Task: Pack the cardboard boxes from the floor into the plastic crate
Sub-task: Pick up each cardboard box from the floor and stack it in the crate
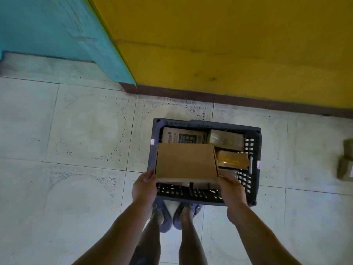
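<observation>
Both arms reach straight down — left hand (144, 185) and right hand (232, 187) grip the near corners of a plain cardboard box (186, 162), fingers curled under, over the crate (256, 150).

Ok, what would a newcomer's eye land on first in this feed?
The plain brown cardboard box, gripped at its near corners by the left hand and right hand, hangs over the dark slatted plastic crate at centre. Behind stands a bright yellow wall; more cardboard boxes lie on the tiled floor at far right.
</observation>
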### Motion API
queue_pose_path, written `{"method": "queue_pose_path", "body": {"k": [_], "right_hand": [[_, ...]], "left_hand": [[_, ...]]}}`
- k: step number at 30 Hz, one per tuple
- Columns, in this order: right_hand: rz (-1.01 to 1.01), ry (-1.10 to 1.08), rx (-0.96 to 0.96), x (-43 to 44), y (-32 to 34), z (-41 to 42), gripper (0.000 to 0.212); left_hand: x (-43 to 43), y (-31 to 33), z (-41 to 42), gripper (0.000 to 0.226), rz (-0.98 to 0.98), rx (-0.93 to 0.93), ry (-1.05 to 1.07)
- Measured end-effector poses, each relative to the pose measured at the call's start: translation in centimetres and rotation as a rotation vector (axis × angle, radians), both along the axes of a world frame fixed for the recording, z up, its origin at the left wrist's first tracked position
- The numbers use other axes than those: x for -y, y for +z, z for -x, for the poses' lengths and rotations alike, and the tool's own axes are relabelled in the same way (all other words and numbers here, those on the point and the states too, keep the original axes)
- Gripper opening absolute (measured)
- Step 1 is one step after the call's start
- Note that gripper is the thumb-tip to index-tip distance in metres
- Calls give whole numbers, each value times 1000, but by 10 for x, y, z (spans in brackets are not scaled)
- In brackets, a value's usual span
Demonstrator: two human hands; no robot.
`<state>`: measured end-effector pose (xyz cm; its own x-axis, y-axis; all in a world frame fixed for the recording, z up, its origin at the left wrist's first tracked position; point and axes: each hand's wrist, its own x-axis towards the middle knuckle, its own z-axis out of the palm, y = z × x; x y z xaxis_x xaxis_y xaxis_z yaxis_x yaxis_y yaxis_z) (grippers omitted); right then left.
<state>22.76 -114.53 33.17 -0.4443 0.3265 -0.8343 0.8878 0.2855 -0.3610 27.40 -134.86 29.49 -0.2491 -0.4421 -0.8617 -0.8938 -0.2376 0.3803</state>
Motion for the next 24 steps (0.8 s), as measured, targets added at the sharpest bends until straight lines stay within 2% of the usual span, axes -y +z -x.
{"method": "queue_pose_path", "body": {"k": [5, 10, 13, 17, 21, 24], "right_hand": [[-97, 53, -12, -13, -128, 23, 18], [-50, -17, -8, -8, -208, 33, 16], [32, -40, 18, 4, -241, 35, 18], [60, -13, 66, 18, -271, 41, 18], [89, -54, 94, 20, -291, 49, 40], [114, -108, 99, 16, -298, 54, 48]], "left_hand": [[-23, -107, 26, 21, 9, 31, 12], [-32, -181, 42, 27, 129, 11, -50], [-25, -206, 51, 26, 175, 43, -120], [-20, -233, 62, 37, 79, 64, -58], [-16, -247, 77, 27, -8, 163, 50], [-16, -251, 82, 34, -79, 177, -15]]}}
